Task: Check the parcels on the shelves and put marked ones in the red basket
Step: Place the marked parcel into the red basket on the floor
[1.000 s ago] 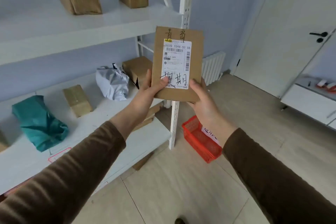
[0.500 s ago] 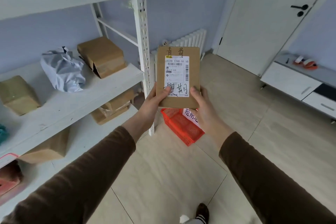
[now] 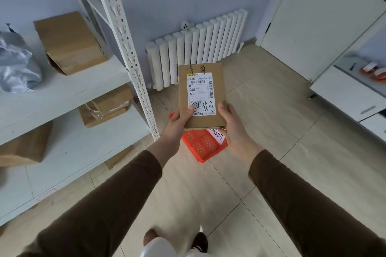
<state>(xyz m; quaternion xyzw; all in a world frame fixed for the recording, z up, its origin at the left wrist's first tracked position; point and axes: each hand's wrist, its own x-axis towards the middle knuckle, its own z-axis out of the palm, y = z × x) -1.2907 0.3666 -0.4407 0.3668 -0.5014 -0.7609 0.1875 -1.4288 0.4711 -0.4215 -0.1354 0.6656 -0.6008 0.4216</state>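
I hold a flat brown cardboard parcel (image 3: 201, 89) upright in front of me. It bears a white shipping label with black handwritten marks, and more handwriting on the cardboard above the label. My left hand (image 3: 178, 126) grips its lower left edge, thumb on the label. My right hand (image 3: 231, 126) grips its lower right edge. The red basket (image 3: 203, 146) stands on the floor directly below the parcel, mostly hidden by it and my hands; a white sign shows in it.
A white shelf unit (image 3: 133, 64) stands to the left with a brown box (image 3: 69, 44), a grey bag (image 3: 16, 62) and lower parcels (image 3: 106, 106). A white radiator (image 3: 198, 48) lines the far wall. A door and white cabinet (image 3: 351, 94) are at right.
My view has turned right and downward, away from the shelves. The parcel, still held in both hands, has come lower and now hangs over the red basket.
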